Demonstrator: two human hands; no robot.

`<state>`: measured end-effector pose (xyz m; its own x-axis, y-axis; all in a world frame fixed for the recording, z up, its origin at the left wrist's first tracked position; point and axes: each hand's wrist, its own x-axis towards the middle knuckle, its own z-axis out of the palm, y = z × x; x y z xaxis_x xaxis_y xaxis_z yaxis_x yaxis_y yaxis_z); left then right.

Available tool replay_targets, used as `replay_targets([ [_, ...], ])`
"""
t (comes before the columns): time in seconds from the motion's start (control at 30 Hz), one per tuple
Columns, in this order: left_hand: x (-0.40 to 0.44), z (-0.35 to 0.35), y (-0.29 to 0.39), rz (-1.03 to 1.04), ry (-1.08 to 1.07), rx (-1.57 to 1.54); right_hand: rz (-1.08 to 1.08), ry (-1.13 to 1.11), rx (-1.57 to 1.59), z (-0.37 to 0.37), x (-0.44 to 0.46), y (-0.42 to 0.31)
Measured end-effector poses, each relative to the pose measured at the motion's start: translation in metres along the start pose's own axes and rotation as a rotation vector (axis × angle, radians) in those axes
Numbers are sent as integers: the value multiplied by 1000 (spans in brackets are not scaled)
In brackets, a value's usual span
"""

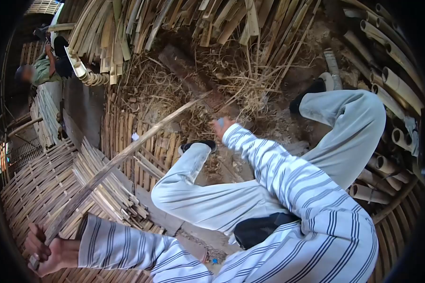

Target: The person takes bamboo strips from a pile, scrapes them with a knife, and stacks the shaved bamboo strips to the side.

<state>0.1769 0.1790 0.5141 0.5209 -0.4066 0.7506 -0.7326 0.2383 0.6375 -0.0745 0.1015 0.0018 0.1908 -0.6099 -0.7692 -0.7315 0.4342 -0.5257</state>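
Note:
A long split bamboo strip [123, 155] runs slantwise from the lower left toward the middle of the head view. My left hand [49, 250] is wrapped round its near end. The far end of the strip lies over a brown wooden block [189, 70] on the ground, amid curled shavings [255, 89]. Close to that end is my right hand [223, 126], with its fingers closed and a small bluish patch showing at them. What it grips is too small to make out.
Stacks of split bamboo [212, 19] lie at the top. Bamboo poles [394, 85] are piled on the right. Woven bamboo panels [38, 188] and a bundle of strips [106, 188] lie at left. Another person [47, 66] is at upper left. My bent legs [344, 122] frame the work area.

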Motion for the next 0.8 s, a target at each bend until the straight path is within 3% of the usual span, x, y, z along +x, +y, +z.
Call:
replay_targets([
  [0.07, 28, -52, -9, -94, -274, -234, -136, 31, -118, 18, 33, 15],
  [0.1, 22, -45, -11, -97, -280, -272, -33, 42, -33, 5, 16, 2],
  [0.17, 10, -30, -16, -105, -294, -348, -81, -16, -26, -9, -7, -8],
  [0.2, 14, -28, -18, -171, -474, -577, -133, -50, -51, -19, -22, -15],
  [0.27, 2, -7, -15, -160, -357, -502, -152, -74, -62, -14, -25, -8],
  [0.33, -24, 54, 3, 53, 199, 74, -62, 40, 55, 12, 7, 18],
  [0.47, -25, 64, 6, 48, 164, 91, -81, 70, -103, 1, 1, 22],
  [0.57, -33, 96, 21, -35, 214, -35, -140, -68, -123, -19, -35, 3],
  [0.6, -31, 91, 19, -43, 140, -69, -128, -81, -114, -21, -42, 4],
  [0.63, -32, 89, 17, -30, 167, -31, -116, -93, -105, -25, -49, 4],
  [0.7, -27, 92, 16, 25, 218, 21, -39, 86, -49, 9, -14, 43],
  [0.8, -23, 90, 18, 51, 163, 102, -6, 9, -120, -19, -18, 28],
])
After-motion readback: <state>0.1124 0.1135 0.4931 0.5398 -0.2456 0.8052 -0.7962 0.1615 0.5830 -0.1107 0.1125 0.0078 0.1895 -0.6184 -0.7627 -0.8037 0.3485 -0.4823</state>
